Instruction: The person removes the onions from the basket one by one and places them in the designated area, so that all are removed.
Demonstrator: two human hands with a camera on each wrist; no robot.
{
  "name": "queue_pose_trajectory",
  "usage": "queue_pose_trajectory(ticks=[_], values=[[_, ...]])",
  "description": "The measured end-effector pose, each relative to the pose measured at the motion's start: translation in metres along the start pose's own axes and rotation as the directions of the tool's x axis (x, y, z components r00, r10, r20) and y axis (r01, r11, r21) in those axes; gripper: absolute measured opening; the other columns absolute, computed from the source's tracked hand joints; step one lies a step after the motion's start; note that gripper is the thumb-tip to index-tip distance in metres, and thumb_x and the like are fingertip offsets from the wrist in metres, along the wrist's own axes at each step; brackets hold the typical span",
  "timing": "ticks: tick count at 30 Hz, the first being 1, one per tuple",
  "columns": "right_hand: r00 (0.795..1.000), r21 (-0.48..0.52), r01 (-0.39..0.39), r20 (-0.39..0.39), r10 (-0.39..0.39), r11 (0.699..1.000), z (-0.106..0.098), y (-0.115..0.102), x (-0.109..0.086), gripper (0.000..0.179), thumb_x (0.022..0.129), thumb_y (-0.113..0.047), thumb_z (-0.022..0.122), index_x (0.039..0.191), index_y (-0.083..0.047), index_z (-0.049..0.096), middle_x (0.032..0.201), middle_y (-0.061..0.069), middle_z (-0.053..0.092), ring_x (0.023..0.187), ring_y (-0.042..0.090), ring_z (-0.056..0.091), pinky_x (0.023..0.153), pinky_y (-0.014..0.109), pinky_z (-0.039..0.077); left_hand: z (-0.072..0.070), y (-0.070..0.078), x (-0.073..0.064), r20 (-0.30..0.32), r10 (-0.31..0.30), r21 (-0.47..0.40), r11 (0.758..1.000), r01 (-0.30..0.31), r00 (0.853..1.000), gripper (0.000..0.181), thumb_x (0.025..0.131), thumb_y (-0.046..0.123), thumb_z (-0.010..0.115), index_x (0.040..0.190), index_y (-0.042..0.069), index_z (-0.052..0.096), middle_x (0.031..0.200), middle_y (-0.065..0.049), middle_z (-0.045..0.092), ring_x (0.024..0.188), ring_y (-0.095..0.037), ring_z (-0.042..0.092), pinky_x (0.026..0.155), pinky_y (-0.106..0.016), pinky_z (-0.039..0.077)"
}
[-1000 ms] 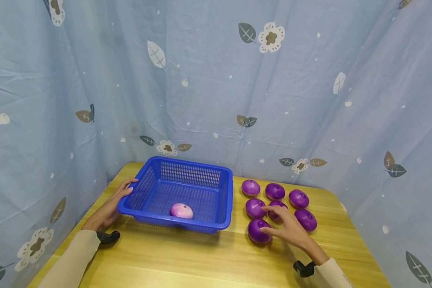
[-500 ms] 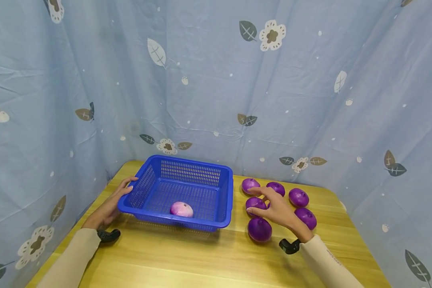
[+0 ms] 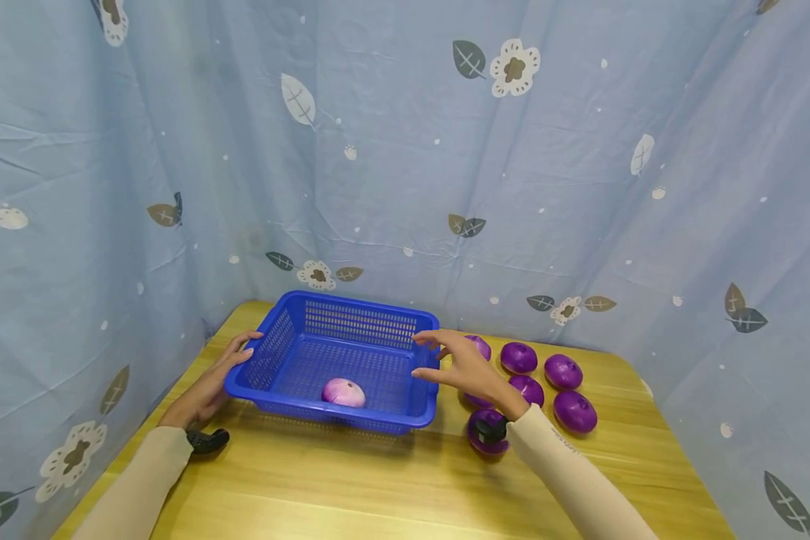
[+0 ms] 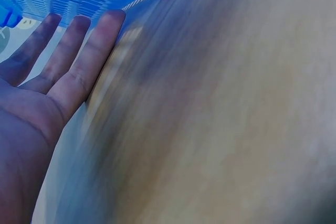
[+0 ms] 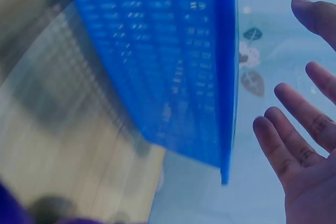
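Observation:
A blue plastic basket [image 3: 371, 305] with slotted walls stands left of centre on the table. One pale pink-purple onion [image 3: 343, 392] lies inside, near its front wall. My left hand [image 3: 205, 382] is at the basket's left side; in the left wrist view its straight fingers [image 4: 73, 72] reach to the slotted wall. Over the basket's right rim, my right hand [image 3: 469, 367] holds nothing, with thumb and fingers spread apart. Several dark purple onions [image 3: 576, 412] sit to the right, some partly hidden by my right hand and wrist.
The wooden table [image 3: 297, 480] has rounded back corners. A blue patterned curtain [image 3: 391, 150] hangs behind it and along both sides. Black wrist devices [image 3: 206, 441] are worn on both wrists.
My right hand has moved left and away from over the purple onions to the basket's right rim, without taking one. The left hand stays at the basket's left side.

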State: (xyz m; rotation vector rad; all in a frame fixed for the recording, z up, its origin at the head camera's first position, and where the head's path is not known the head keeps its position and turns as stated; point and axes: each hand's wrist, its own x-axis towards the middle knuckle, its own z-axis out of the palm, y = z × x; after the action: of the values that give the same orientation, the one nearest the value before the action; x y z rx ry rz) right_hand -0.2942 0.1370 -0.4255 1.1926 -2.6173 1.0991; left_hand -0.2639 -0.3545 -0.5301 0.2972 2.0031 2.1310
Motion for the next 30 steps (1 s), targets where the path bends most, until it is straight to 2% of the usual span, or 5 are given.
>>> queue_pose_trajectory(ticks=[5, 10, 18, 22, 30], values=[[1.000, 0.010, 0.006, 0.025, -0.006, 1.000, 0.011, -0.007, 0.023, 0.060, 0.087, -0.042, 0.083, 0.139, -0.023, 0.061, 0.129, -0.008, 0.066, 0.113, 0.018, 0.062, 0.092, 0.035, 0.054, 0.001, -0.001, 0.001, 0.010, 0.010, -0.002, 1.000, -0.010, 1.000, 0.041, 0.112, 0.039, 0.036, 0.153, 0.037, 0.027, 0.145, -0.027, 0.027, 0.102, -0.033, 0.065, 0.079, -0.044, 0.059], [0.996, 0.024, 0.013, 0.091, -0.015, 1.000, 0.025, -0.014, 0.042, 0.059, 0.088, -0.042, 0.083, 0.139, -0.023, 0.060, 0.128, -0.008, 0.066, 0.109, 0.014, 0.061, 0.091, 0.034, 0.054, 0.001, 0.000, 0.001, 0.018, 0.018, 0.000, 1.000, -0.018, 1.000, 0.042, 0.112, 0.038, 0.035, 0.153, 0.037, 0.027, 0.147, -0.028, 0.024, 0.105, -0.033, 0.062, 0.081, -0.045, 0.058], [0.969, 0.053, 0.013, 0.247, -0.025, 0.999, 0.035, -0.022, 0.064, 0.058, 0.089, -0.040, 0.082, 0.139, -0.021, 0.060, 0.127, -0.007, 0.066, 0.109, 0.011, 0.062, 0.090, 0.032, 0.056, -0.003, -0.001, 0.000, 0.009, 0.019, 0.002, 1.000, -0.019, 1.000, 0.042, 0.113, 0.038, 0.035, 0.153, 0.036, 0.027, 0.146, -0.025, 0.026, 0.105, -0.033, 0.063, 0.082, -0.046, 0.058], [0.963, 0.047, -0.007, 0.270, -0.006, 0.999, 0.034, -0.024, 0.069, 0.058, 0.088, -0.040, 0.082, 0.139, -0.023, 0.061, 0.125, -0.006, 0.067, 0.110, 0.012, 0.062, 0.091, 0.036, 0.056, -0.003, 0.000, 0.000, 0.000, 0.010, 0.005, 1.000, -0.010, 1.000, 0.043, 0.112, 0.040, 0.037, 0.153, 0.036, 0.027, 0.146, -0.025, 0.027, 0.104, -0.033, 0.064, 0.081, -0.045, 0.058], [0.955, 0.025, -0.006, 0.295, -0.002, 1.000, 0.038, -0.030, 0.081, 0.057, 0.090, -0.042, 0.081, 0.140, -0.027, 0.060, 0.124, -0.007, 0.068, 0.110, 0.011, 0.062, 0.091, 0.031, 0.055, -0.001, -0.002, 0.000, -0.006, 0.011, -0.002, 1.000, -0.011, 1.000, 0.042, 0.112, 0.040, 0.037, 0.153, 0.037, 0.027, 0.144, -0.022, 0.030, 0.103, -0.031, 0.064, 0.081, -0.044, 0.058]])
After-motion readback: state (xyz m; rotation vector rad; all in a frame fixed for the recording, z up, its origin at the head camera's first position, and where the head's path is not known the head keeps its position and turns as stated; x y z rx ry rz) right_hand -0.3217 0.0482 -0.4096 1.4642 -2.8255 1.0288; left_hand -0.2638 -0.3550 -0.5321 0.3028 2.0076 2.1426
